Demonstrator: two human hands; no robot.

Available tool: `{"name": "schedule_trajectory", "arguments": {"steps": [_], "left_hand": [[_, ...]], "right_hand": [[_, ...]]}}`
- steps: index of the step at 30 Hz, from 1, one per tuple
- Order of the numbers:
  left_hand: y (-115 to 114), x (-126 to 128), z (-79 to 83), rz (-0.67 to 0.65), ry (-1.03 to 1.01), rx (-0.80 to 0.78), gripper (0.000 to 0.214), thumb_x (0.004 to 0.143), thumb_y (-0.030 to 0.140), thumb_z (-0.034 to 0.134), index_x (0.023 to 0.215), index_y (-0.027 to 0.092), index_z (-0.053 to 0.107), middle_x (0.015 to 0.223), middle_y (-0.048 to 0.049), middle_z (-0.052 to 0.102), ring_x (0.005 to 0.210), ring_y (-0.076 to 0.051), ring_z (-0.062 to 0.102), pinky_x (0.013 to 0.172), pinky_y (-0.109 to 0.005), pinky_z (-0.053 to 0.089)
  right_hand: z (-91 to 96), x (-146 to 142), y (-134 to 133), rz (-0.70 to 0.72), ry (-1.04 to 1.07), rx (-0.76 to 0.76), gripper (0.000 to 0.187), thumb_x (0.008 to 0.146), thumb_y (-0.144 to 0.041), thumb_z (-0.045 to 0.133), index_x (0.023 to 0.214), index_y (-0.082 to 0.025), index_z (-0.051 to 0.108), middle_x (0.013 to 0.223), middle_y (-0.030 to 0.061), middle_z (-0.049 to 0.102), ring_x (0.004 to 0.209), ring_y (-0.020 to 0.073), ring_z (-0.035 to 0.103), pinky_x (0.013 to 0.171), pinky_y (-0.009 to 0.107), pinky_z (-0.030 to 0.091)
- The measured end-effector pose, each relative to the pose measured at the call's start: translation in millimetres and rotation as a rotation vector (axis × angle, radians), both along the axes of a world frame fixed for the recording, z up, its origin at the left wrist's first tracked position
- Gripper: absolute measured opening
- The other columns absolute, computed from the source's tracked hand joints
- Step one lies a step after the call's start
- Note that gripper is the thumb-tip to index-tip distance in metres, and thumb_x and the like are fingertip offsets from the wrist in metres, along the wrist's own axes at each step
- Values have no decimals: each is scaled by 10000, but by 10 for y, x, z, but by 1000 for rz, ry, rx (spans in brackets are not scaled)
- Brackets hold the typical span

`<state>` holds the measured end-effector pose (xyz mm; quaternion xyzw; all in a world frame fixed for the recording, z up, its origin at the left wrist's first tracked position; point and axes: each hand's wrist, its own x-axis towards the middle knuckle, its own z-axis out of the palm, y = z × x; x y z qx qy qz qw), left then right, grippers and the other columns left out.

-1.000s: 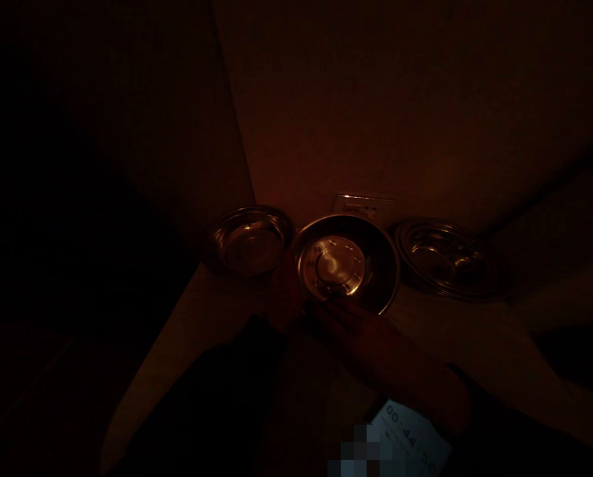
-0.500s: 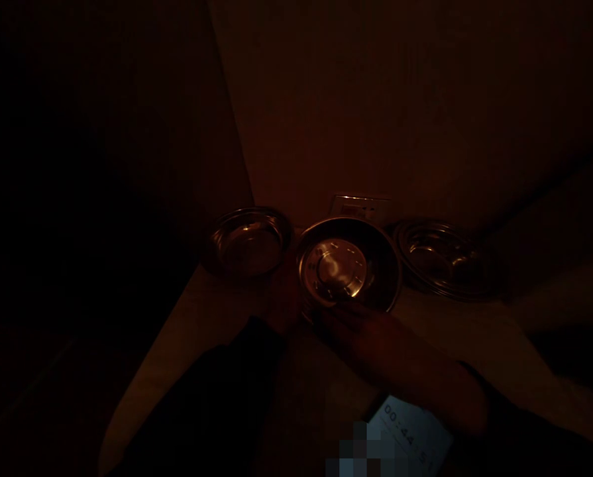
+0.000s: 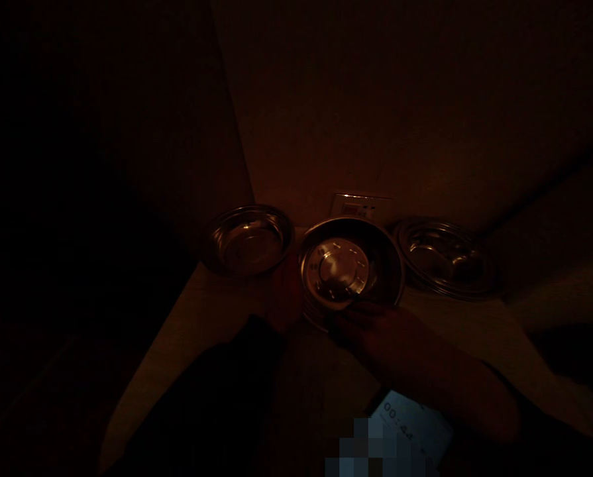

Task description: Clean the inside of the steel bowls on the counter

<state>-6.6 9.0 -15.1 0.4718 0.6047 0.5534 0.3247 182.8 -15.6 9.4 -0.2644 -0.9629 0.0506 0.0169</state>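
The scene is very dark. A steel bowl (image 3: 352,265) is tilted toward me in the middle, its shiny base showing small marks. My left hand (image 3: 282,296) grips its left side, dimly seen. My right hand (image 3: 383,334) comes in from the lower right, and its fingers close on the bowl's near rim. How the fingertips lie inside the bowl is too dark to make out.
A second steel bowl (image 3: 248,240) sits to the left and a stack of steel plates (image 3: 445,258) to the right, all on a pale counter (image 3: 187,344) against a wall. A wall socket (image 3: 360,207) is behind the bowls. A lit phone screen (image 3: 409,427) lies near me.
My right hand has slid a little to the right and further up onto the bowl's near rim. The bowl has shifted slightly. The other dishes have stayed put.
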Motion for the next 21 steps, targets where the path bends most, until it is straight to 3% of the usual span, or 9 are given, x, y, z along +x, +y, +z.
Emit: {"name": "schedule_trajectory", "arguments": {"steps": [7, 9, 16, 21], "left_hand": [[0, -4, 44, 13, -23, -28, 262, 930, 301, 415, 798, 208, 621, 705, -21, 655, 701, -181, 616, 721, -310, 518], [-4, -10, 47, 16, 5, -23, 199, 907, 295, 472, 807, 209, 620, 719, -18, 657, 716, -181, 615, 727, -308, 517], [-24, 16, 25, -17, -125, -29, 336, 954, 338, 335, 763, 205, 577, 756, -28, 675, 754, -171, 628, 752, -302, 522], [5, 0, 9, -4, -82, 6, 265, 920, 353, 423, 755, 213, 576, 758, -23, 673, 785, -182, 628, 766, -300, 516]], "right_hand": [[-182, -268, -59, 6, 33, 105, 465, 870, -41, 508, 1331, -81, 459, 1215, 190, 621, 1033, 277, 618, 832, 414, 542], [-174, -262, -63, 1, 40, 104, 436, 879, -53, 504, 1312, -90, 477, 1210, 187, 625, 1028, 278, 622, 819, 415, 545], [-14, -4, -14, -24, -41, 5, 319, 847, -34, 520, 1121, -180, 593, 1081, 106, 676, 956, 258, 647, 784, 406, 530], [-104, -192, -57, 30, 25, 91, 394, 868, -37, 501, 1253, -112, 538, 1123, 158, 671, 996, 273, 642, 848, 433, 533]]}}
